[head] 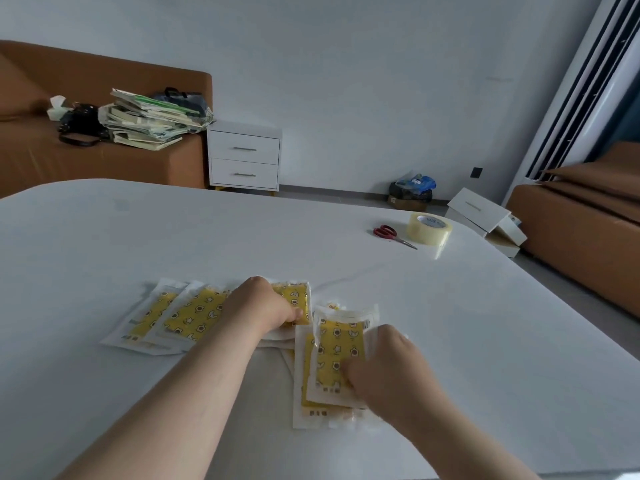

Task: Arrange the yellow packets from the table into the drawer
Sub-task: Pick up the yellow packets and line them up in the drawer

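The right hand (388,362) pinches a small stack of yellow packets (341,344) at lower centre-right of the frame, thumb on top, long axis running up the frame. The left hand (266,306), fingers curled down, grips the rightmost packet (298,298) of a fan of packets (187,317) on the white surface (467,323). The fan's remaining packets lie to that hand's left, so it is the nearer hand.

Taken from the yellow packets (194,313), the tabletop (173,237) is bare from 9 through 12 o'clock. At 1 o'clock, well apart, lie scissors (394,237) with a tape roll (430,228) just beside them. Bare surface extends at 3 o'clock to the edge.
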